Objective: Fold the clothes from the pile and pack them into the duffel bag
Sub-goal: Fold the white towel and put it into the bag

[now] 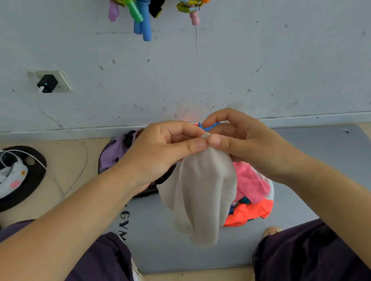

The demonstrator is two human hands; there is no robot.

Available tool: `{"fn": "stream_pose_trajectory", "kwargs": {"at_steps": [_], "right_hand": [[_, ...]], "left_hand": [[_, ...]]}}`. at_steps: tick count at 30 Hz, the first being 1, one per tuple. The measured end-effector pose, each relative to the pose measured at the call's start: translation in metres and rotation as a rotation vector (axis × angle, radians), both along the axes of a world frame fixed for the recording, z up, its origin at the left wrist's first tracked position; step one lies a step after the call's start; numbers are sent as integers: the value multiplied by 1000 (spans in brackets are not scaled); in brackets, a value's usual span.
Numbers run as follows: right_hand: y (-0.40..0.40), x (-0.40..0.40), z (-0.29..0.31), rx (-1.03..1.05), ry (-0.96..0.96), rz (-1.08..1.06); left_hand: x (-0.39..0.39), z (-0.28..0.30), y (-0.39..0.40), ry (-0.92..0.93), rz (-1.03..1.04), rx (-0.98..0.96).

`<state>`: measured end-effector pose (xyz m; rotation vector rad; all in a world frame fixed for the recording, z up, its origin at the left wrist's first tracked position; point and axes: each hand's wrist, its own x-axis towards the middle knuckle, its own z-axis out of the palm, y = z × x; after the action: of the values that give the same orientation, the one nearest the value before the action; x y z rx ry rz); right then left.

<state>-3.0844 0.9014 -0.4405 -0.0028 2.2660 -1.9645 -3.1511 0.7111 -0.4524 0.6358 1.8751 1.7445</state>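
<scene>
While hanging above the clothes pile (248, 193), a white garment (201, 196) is pinched by left hand (159, 155) and right hand (244, 144).

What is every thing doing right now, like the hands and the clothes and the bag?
Left hand: pinches the white garment's top edge.
Right hand: pinches the same edge.
White garment: hangs unfolded, lifted.
Clothes pile: heaped on the grey mat, unfolded.
Purple duffel bag: lying behind the left hand; opening hidden.
Charger: plugged in.
</scene>
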Motion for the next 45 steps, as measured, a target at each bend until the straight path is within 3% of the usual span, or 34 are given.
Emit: {"fn": "stream_pose_trajectory", "kwargs": {"at_steps": [4, 8, 11, 16, 22, 26, 29, 35, 40, 45], "right_hand": [[7, -3, -5, 167, -38, 68], [5, -4, -15, 262, -101, 179], [5, -8, -19, 261, -93, 125], [6, -11, -20, 366, 68, 60], [9, -13, -19, 397, 108, 23], [37, -17, -23, 649, 35, 64], [63, -22, -26, 846, -10, -39], [73, -22, -24, 965, 88, -203], [70, -24, -22, 1020, 162, -223], [69, -25, -19, 1006, 238, -242]], "left_hand": [[-6, 4, -6, 271, 70, -139], [-8, 9, -9, 166, 103, -76], [-12, 9, -12, 168, 83, -72], [-17, 1, -17, 446, 27, -392], [-27, -2, -16, 233, 217, -93], [-42, -5, -32, 181, 323, 55], [-57, -11, -53, 238, 397, -6], [-66, -31, -65, 225, 381, -199], [-67, -43, -71, 268, 299, -376], [-68, -47, -69, 227, 326, -371]]}}
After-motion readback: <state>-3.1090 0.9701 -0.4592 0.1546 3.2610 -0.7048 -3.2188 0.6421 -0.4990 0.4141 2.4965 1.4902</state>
